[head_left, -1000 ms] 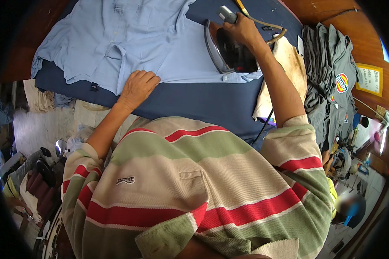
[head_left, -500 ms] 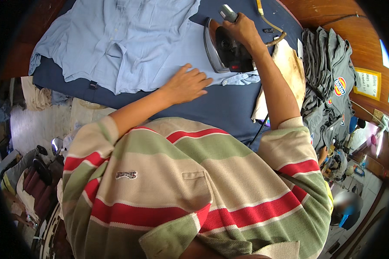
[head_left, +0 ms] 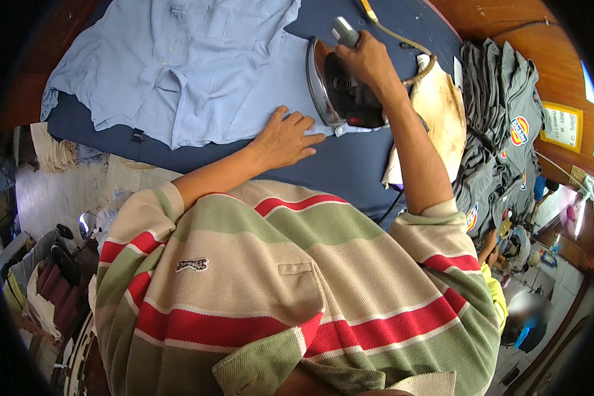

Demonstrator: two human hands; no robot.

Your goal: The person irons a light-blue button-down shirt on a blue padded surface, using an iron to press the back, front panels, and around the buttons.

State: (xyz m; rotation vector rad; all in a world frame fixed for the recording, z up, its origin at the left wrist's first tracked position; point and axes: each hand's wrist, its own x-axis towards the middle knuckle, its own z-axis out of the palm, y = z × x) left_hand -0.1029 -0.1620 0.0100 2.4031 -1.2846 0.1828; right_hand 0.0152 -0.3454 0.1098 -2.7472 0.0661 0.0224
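Right now, the navy-covered table [head_left: 356,158] is stretching out beneath the iron [head_left: 340,82], and the pale blue shirt [head_left: 204,72] is lying across it, mostly to the iron's left. From where I'm standing, the pressing is looking only part-way along: the panel just left of the iron is lying fairly smooth, while the body farther left is showing folds and creases, so that stretch is seemingly waiting. Grey garments [head_left: 498,99] are sitting bunched well to the iron's right, pressed or not I'm not telling, with a brown-stained cream cloth [head_left: 439,112] lying between. And the hands: the right hand [head_left: 369,63] is gripping the iron, fingers curled round; the left hand [head_left: 287,137] is resting left of the iron, fingers spread at the shirt's near edge. A small button [head_left: 340,131] is peeping out just below the iron.
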